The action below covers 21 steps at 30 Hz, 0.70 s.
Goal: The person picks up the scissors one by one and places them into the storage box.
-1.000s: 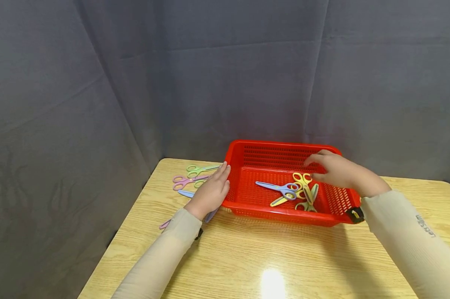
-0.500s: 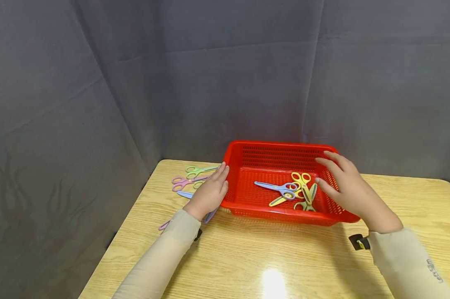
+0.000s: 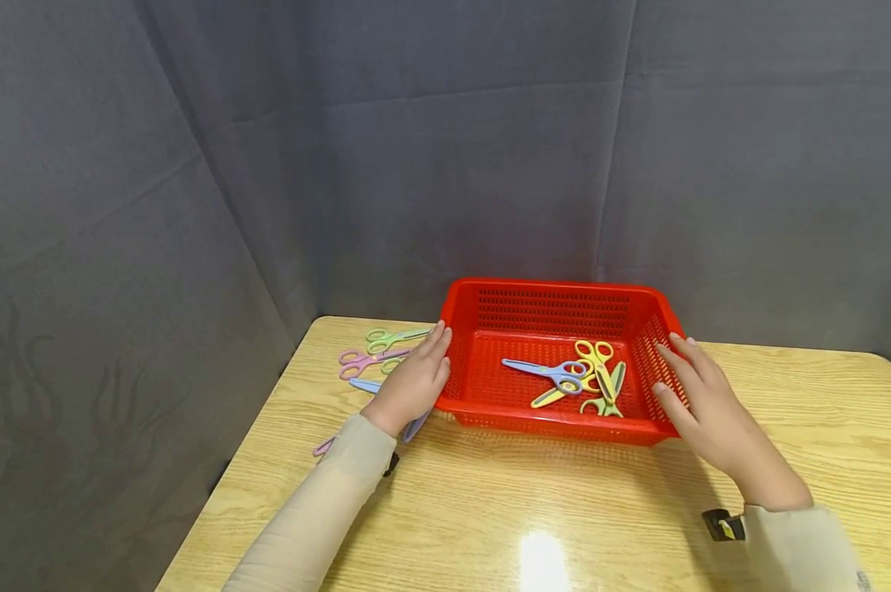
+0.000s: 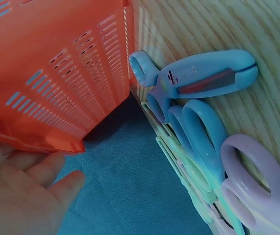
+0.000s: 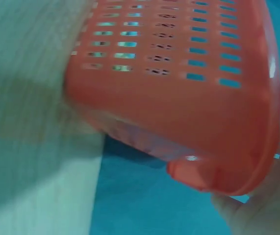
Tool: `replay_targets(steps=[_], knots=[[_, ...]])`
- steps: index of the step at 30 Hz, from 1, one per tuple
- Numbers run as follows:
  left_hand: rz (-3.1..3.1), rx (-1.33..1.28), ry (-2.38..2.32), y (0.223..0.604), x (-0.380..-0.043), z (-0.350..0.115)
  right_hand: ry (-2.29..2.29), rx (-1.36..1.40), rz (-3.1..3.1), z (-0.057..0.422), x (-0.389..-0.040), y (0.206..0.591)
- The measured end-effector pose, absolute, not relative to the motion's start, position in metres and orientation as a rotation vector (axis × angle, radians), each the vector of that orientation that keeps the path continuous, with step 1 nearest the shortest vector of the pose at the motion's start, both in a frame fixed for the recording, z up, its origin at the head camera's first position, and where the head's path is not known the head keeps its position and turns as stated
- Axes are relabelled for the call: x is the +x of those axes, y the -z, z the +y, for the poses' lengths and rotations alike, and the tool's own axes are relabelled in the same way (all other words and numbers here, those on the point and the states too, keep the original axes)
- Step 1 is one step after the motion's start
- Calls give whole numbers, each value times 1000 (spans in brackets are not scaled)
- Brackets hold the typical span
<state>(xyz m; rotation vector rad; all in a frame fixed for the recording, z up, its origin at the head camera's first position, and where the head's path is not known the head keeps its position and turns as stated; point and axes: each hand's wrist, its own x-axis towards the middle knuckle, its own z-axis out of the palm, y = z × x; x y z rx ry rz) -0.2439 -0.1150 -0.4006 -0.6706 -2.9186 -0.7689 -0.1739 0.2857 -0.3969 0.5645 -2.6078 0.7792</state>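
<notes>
A red plastic basket (image 3: 534, 423) stands on the wooden table. Inside it lie blue scissors (image 3: 537, 369), two yellow pairs, one of them on top (image 3: 606, 384), and green scissors (image 3: 610, 406). My left hand (image 3: 408, 386) lies along the basket's left rim with its fingers straight; in the left wrist view the fingertips are right at the rim. At the opposite end, my right hand (image 3: 712, 419) is spread at the right rim, its fingers extended and holding nothing. In the right wrist view, its fingers show partly behind the basket's rim.
Left of the basket lie more scissors: a green pair (image 3: 386, 339), a pink pair (image 3: 360, 363) and a blue pair (image 4: 206, 73), some partly hidden by my left hand and forearm. A grey curtain (image 3: 453, 164) hangs behind the table (image 3: 475, 518).
My right hand has moved from above the inside of the basket, out to the right and toward me, to the right rim. The left hand stays at the left rim.
</notes>
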Motion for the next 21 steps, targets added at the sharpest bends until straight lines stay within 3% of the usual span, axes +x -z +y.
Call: replay_targets(steps=[21], knots=[[-2902,-661,825,401,-243,-116,-773,691,-2437,295,-167,425]])
